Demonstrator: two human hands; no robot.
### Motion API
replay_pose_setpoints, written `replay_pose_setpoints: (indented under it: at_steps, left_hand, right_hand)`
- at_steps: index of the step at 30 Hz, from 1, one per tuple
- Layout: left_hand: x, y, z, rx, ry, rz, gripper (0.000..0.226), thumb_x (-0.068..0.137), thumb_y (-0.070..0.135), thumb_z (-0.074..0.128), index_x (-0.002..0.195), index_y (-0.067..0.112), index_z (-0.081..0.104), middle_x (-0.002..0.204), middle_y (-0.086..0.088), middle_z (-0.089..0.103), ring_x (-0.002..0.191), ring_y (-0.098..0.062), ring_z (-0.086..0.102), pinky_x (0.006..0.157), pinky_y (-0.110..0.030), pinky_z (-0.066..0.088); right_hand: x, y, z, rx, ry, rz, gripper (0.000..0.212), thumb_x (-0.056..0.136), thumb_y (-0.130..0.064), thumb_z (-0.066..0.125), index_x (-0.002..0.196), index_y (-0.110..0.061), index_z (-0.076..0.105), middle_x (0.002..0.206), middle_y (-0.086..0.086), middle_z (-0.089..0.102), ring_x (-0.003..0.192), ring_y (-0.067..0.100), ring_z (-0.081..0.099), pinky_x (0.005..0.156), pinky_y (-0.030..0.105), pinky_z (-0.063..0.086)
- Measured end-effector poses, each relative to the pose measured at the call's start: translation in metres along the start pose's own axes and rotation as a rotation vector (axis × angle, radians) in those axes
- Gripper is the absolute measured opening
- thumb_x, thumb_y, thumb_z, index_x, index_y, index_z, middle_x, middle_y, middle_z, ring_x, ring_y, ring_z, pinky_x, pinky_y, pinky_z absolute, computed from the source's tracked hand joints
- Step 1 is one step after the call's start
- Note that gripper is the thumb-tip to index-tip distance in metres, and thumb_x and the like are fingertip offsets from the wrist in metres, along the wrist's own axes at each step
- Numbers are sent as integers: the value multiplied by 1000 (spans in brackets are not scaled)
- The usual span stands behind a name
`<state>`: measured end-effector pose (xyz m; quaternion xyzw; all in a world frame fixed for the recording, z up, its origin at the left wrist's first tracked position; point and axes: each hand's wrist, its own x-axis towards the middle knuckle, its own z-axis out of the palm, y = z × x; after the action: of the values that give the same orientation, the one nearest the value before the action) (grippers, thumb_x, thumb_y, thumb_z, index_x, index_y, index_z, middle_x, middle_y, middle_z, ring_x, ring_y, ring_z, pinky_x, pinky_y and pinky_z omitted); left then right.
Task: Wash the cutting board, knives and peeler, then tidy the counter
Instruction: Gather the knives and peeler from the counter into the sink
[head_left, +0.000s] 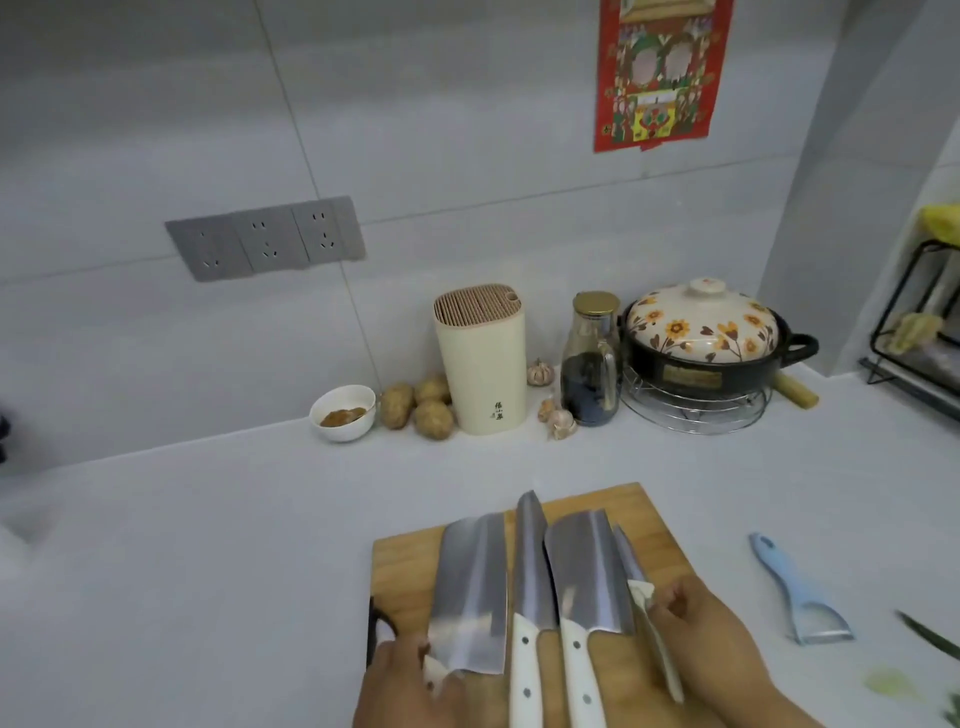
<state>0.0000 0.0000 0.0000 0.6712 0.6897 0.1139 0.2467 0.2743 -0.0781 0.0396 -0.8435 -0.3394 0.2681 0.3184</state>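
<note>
Head view puts the wooden cutting board just in front of you on the counter, four white-handled knives lying flat on it, blades pointing away. Your left hand pinches the leftmost cleaver's handle; your right hand curls round the small rightmost knife. Right of the board lies the blue peeler, untouched. Expect heavy, stiff steel that turns slippery when wet, so take handles only; the board looks rigid enough to lift by its edges.

white counter, cutting board, peeler
</note>
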Motion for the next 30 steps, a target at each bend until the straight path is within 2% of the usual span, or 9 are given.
replay_pose_setpoints:
  at_steps: [2, 4, 7, 13, 15, 18, 21, 24, 30]
  left_hand:
    - [-10, 9, -10, 42, 47, 17, 74, 52, 64, 34, 111, 28, 59, 160, -10, 20, 122, -19, 54, 92, -25, 43]
    - [-22, 12, -11, 129, -46, 9, 62, 71, 56, 51, 124, 24, 51, 163, -5, 7, 125, -14, 51, 93, -22, 41]
    - [-22, 11, -14, 111, -6, 16, 62, 83, 50, 56, 135, 19, 44, 163, 0, 2, 121, -14, 52, 92, -23, 43]
    - [-23, 13, -24, 22, 0, -15, 26, 77, 40, 64, 92, 18, 66, 151, 0, 41, 96, -16, 63, 73, -25, 46]
    - [-23, 15, -30, -35, 16, -39, 14, 75, 35, 67, 74, 22, 65, 114, 0, 69, 83, -15, 63, 69, -28, 47]
    - [-26, 25, -37, -120, 34, -47, 13, 76, 28, 68, 66, 21, 67, 68, 5, 65, 68, -9, 60, 64, -28, 49]
    - [-33, 41, -39, -206, 10, -88, 12, 76, 27, 69, 65, 20, 68, 66, 4, 66, 67, -9, 60, 58, -25, 46]
    - [-41, 58, -34, -265, 5, -83, 16, 75, 33, 68, 63, 22, 66, 72, 3, 68, 77, -14, 63, 60, -27, 45]
    - [-51, 83, -23, -271, -25, -17, 6, 78, 29, 66, 79, 22, 66, 67, 6, 67, 65, -3, 60, 60, -24, 48]
  right_hand:
    - [-6, 0, 1, -13, -32, -17, 14, 86, -26, 61, 81, -15, 54, 70, 2, 62, 66, 11, 58, 61, 26, 40]
    - [-11, 2, 2, -53, -21, -34, 17, 85, -30, 61, 81, -15, 54, 70, 1, 63, 62, 9, 57, 55, 23, 36]
    - [-14, 2, 0, -107, -11, -27, 20, 85, -30, 60, 75, -16, 49, 65, -2, 58, 58, 7, 53, 50, 20, 33]
    - [-10, 2, 3, -238, -79, -1, 22, 86, -31, 60, 72, -21, 48, 68, -6, 55, 62, 6, 51, 49, 16, 29]
    - [-6, 3, 3, -248, -96, 34, 22, 87, -31, 59, 71, -21, 47, 69, -6, 53, 64, 9, 51, 49, 15, 28]
    - [-5, 3, -5, -230, -39, 66, 28, 88, -32, 60, 68, -18, 48, 67, -4, 52, 66, 12, 51, 49, 17, 27]
    - [-12, -6, -11, -121, 33, 25, 38, 87, -31, 61, 61, -13, 42, 57, -2, 47, 53, 10, 44, 48, 22, 30]
    - [-21, -19, -3, -69, -76, 22, 31, 84, -32, 63, 64, -15, 45, 59, -4, 52, 54, 11, 49, 50, 24, 35]
    - [-30, -28, 14, -26, -191, 51, 20, 86, -30, 59, 81, -11, 58, 65, -5, 55, 56, 6, 48, 47, 18, 32]
